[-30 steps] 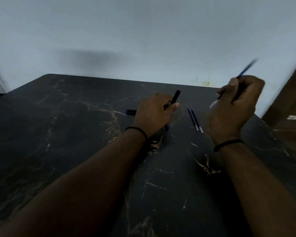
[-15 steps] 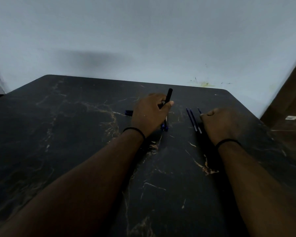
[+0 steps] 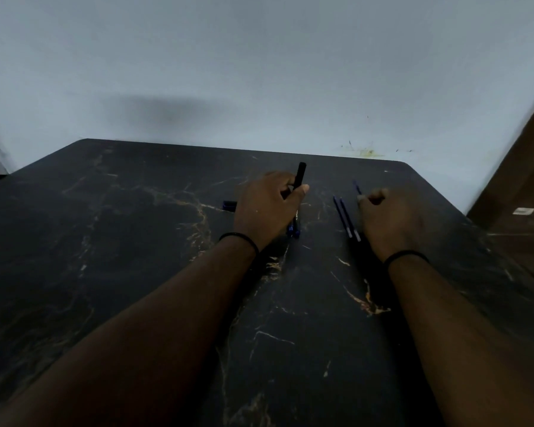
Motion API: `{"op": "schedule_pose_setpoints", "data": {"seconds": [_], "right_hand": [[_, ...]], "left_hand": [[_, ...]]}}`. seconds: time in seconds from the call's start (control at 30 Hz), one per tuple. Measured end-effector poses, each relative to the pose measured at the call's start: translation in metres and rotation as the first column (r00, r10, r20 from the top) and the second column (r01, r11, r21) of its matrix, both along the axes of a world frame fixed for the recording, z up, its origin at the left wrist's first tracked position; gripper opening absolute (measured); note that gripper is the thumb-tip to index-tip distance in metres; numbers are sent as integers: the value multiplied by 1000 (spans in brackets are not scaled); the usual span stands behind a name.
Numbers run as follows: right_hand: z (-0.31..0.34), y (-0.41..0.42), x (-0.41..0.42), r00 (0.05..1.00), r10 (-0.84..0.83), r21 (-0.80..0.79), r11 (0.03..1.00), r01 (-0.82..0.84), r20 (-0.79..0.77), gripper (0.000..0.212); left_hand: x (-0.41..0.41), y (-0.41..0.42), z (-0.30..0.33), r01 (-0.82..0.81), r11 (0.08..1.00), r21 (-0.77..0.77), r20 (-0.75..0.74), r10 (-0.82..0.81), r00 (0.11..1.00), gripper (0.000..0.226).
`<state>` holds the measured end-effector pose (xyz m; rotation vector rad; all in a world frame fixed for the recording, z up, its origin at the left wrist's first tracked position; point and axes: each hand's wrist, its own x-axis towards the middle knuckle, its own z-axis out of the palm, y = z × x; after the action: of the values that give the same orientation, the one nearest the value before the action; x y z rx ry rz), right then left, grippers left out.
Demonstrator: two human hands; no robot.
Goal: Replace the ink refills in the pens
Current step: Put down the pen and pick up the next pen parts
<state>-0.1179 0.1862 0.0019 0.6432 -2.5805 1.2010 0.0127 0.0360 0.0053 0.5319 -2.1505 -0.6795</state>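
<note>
Pale grey wall backs a black marble-patterned worktop veined in gold, dimly lit. The person's left hand grips a slim black pen barrel, which points up and away, thumb pressed along it. Just under that hand, small blue pen parts lie on the stone, and a short dark blue cap sits to its left. Right of the barrel, two thin blue ink refills lie side by side. The right hand rests next to them, fingers curled, and seems to pinch a third blue refill whose far tip pokes out past the knuckles; the blur leaves this unsure.

My reading: the barrel is open and waiting, and a refill is being chosen. Next, the refill's tip must be lined up with the barrel's mouth and slid in straight, which calls for both hands to meet.
</note>
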Motion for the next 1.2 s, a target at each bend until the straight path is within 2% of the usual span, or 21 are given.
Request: {"op": "schedule_pose_setpoints", "data": {"seconds": [0.1,0.17,0.23,0.3,0.43,0.63,0.73,0.93,1.07,1.2], "right_hand": [[6,-3,2,975,-41,-207,978,-5,-218,15],[7,-4,6,962,-52,-340,939,-44,-268,11],[6,-4,9,969,-24,-448,889,-92,-246,30],[7,-3,9,966,12,-458,879,-133,-258,44],[7,-1,3,946,44,-299,943,-146,-321,24],[9,2,-3,984,-57,-38,998,51,-169,43],[8,12,-7,980,-97,72,991,111,-175,44],[9,18,-12,943,-126,196,962,192,-307,23],[14,13,-9,945,-123,216,957,195,-304,34],[17,10,-3,969,-60,398,904,154,-239,44]], "left_hand": [[0,1,0,-9,1000,-5,-8,9,1000,24],[-1,0,0,-6,1000,-9,-6,6,1000,23],[0,0,0,1,1000,-6,-6,-1,1000,21],[0,0,0,4,1000,-13,-12,-4,1000,21],[1,1,0,10,1000,-3,-13,-10,1000,25],[-1,-1,-1,-4,1000,-2,12,4,1000,22],[-1,-1,-2,-5,1000,10,7,5,1000,23],[-1,-1,-1,1,1000,-6,14,-1,1000,25],[-1,-1,0,-3,1000,-12,1,3,1000,24],[-2,-2,-2,-7,1000,-7,-7,7,1000,23]]}}
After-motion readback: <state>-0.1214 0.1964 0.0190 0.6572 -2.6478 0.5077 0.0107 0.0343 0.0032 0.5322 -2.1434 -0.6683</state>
